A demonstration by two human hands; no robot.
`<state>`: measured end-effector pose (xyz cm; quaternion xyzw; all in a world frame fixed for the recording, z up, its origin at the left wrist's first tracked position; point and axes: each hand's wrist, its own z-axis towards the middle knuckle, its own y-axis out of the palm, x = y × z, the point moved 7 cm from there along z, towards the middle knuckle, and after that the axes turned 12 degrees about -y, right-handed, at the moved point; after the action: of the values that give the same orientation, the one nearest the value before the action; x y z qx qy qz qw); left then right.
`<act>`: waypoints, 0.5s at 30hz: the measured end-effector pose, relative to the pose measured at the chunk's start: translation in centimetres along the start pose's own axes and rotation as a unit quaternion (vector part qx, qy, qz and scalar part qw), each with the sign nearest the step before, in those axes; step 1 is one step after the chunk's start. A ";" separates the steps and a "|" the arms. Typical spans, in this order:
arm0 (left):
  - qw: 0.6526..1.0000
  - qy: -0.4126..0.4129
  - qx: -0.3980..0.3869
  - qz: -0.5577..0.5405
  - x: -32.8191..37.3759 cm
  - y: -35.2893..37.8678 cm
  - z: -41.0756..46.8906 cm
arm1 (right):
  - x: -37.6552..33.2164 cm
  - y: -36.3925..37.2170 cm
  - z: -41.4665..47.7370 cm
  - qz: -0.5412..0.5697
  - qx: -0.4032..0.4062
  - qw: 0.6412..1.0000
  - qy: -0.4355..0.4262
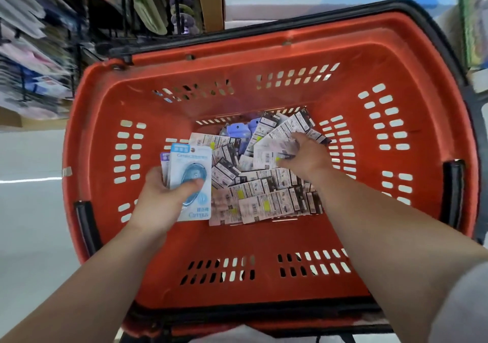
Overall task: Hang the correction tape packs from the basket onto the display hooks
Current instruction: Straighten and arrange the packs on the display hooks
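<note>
Head view: left hand (163,197) grips blue-fronted packs (190,164); right hand (303,155) pinches a white-backed pack (265,155) in red basket (237,45).

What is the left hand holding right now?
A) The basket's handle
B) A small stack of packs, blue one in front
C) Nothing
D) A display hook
B: the left hand grips a stack of packs over the red basket, its thumb lying across the blue front pack.
</note>
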<state>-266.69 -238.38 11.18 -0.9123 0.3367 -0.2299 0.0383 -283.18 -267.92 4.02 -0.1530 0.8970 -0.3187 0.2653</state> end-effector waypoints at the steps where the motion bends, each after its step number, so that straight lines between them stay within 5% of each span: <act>1: 1.000 0.000 -0.008 0.001 0.0 0.2 -0.1 | 0.0 -0.1 0.0 -0.007 0.006 1.000 -0.017; 8: 1.000 0.001 -0.018 -0.008 0.8 1.2 -1.3 | -2.3 -3.3 -2.0 0.000 0.096 0.991 -0.096; 12: 0.999 -0.003 -0.022 -0.050 1.8 2.0 -2.3 | -5.9 -4.8 -4.2 0.291 0.131 0.944 -0.087; 15: 0.995 -0.001 -0.039 -0.091 2.5 2.9 -3.2 | -9.2 -5.6 -7.2 0.400 0.120 0.903 -0.102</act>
<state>-268.17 -241.90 14.42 -0.9402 0.2605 -0.2186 -0.0180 -279.24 -264.49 15.83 0.2200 0.8061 -0.2736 0.4764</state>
